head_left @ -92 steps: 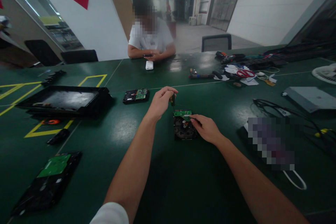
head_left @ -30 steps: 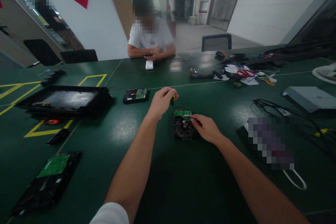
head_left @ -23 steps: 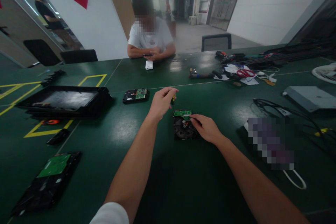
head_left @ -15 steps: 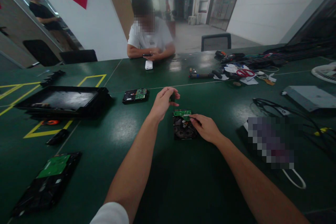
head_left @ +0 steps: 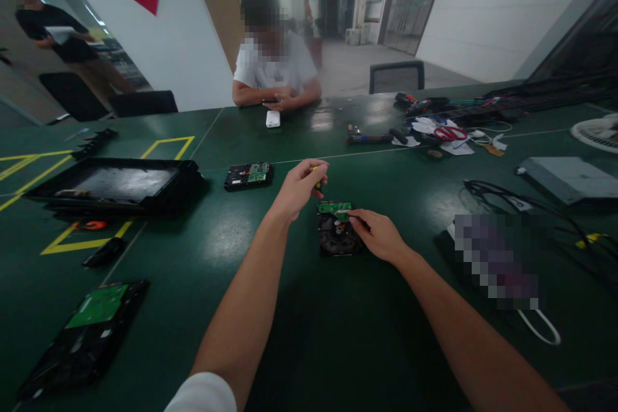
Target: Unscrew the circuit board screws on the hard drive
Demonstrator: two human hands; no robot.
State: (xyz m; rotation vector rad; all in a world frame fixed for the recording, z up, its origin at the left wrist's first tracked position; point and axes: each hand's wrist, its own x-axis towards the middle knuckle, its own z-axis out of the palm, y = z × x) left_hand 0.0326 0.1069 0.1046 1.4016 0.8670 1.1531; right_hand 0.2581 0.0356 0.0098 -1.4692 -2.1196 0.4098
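A hard drive lies on the green table in front of me, its green circuit board facing up at the far end. My right hand is closed at the drive's right side, thumb and fingertips pinching near the edge of the board. Above the drive's far left corner, my left hand is wrapped around a small screwdriver with a yellow and black handle. The screwdriver's tip points down toward the board; whether it touches cannot be made out.
Another hard drive lies beyond my left forearm, and a larger one at the near left. Black trays stand at left. A metal box, cables and a blurred-out object are at right. A person sits opposite.
My left hand has turned slightly and its fingers have closed more, so the yellow of the screwdriver handle now shows. My right hand and the drive stay in place.
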